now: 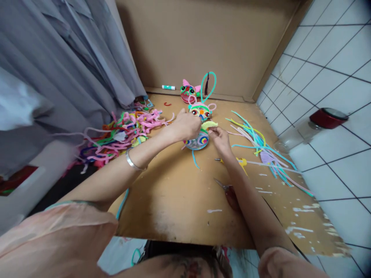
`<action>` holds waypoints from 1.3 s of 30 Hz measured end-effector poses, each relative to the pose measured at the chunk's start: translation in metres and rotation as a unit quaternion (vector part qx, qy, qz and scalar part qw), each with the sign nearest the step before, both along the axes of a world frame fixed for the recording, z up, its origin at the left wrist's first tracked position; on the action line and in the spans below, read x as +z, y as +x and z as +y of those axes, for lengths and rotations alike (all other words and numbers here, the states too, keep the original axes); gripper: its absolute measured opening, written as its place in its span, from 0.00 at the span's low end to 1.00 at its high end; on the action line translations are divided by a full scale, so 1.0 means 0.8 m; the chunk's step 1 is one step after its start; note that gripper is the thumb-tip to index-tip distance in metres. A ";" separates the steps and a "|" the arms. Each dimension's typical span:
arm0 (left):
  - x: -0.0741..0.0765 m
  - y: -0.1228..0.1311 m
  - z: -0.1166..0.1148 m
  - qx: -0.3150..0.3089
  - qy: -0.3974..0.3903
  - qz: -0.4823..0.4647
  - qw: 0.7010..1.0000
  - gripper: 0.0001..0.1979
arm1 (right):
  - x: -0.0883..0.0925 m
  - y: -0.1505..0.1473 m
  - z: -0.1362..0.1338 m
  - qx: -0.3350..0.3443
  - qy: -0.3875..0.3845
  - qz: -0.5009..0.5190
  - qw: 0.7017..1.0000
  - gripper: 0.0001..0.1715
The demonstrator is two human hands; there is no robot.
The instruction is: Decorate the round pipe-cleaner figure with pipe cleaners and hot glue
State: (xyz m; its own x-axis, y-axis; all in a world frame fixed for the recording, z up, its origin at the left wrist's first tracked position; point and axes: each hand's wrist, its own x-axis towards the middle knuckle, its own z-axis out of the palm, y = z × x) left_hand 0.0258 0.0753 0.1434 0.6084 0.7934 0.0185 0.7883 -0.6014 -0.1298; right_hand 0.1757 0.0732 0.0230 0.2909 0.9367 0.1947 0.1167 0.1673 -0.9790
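A round clear ornament (197, 143) with coiled, ringed eyes made of pipe cleaner sits on the table in front of me, between my hands. My left hand (188, 124) is closed over its upper left side; whatever its fingers grip is hidden. From the other side, my right hand (219, 138) pinches the edge of a yellow-green fuzzy piece (209, 125) at the top of the ornament. A blue pipe cleaner (195, 159) trails toward me from below the ornament. Just behind stands a decorated ornament (200, 112) with looped ears and a tall turquoise loop.
Another ornament (189, 92) with pink ears and a white-green tube (168, 87) stand at the back. Tangled pipe cleaners (136, 131) lie left, straight ones (269, 152) right. A yellow glue gun (242, 162) and scissors (227, 189) lie by my right forearm; a red-lidded bottle (301, 135) leans right.
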 end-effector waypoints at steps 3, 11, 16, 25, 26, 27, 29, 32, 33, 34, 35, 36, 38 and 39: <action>0.002 0.004 -0.002 0.013 0.003 0.018 1.000 0.11 | 0.003 -0.009 0.003 0.009 -0.016 0.032 0.999 0.04; -0.005 0.008 0.003 0.014 -0.003 0.006 1.000 0.11 | 0.012 -0.014 -0.001 0.006 -0.030 0.047 0.998 0.08; -0.002 0.005 0.000 0.016 -0.016 0.024 0.999 0.12 | 0.008 -0.013 0.000 0.007 -0.030 0.045 0.999 0.07; 0.000 0.001 -0.002 0.024 -0.024 0.030 0.999 0.12 | -0.001 -0.009 0.006 0.007 -0.035 0.022 0.999 0.10; 0.001 0.002 -0.002 0.025 -0.030 0.031 0.999 0.12 | -0.002 -0.008 0.006 0.007 -0.038 0.020 0.999 0.10; 0.001 0.002 -0.002 0.024 -0.035 0.031 0.999 0.13 | -0.002 -0.008 0.007 0.008 -0.039 0.020 0.999 0.10; 0.001 0.003 -0.003 0.024 -0.037 0.029 0.999 0.13 | -0.004 -0.007 0.007 0.008 -0.040 0.021 0.999 0.10; 0.000 0.003 -0.001 0.024 -0.035 0.028 0.999 0.12 | -0.004 -0.007 0.007 0.008 -0.036 0.021 0.999 0.10; -0.001 0.002 0.000 0.024 -0.033 0.027 0.999 0.12 | -0.004 -0.007 0.006 0.010 -0.032 0.022 0.999 0.09; -0.002 0.002 0.001 0.023 -0.030 0.024 0.999 0.12 | -0.003 -0.007 0.005 0.015 -0.026 0.024 0.999 0.10; -0.004 0.002 0.002 0.021 -0.027 0.021 0.999 0.12 | -0.002 -0.007 0.004 0.021 -0.020 0.027 0.999 0.11; -0.005 0.002 0.003 0.018 -0.024 0.017 0.999 0.13 | -0.001 -0.008 0.003 0.028 -0.017 0.029 0.999 0.13; -0.008 0.004 0.004 0.013 -0.020 0.009 1.000 0.12 | 0.000 -0.008 0.002 0.035 -0.020 0.029 0.999 0.17; -0.010 0.005 0.004 0.013 -0.018 0.006 1.000 0.12 | 0.001 -0.009 0.002 0.031 -0.025 0.028 0.999 0.20</action>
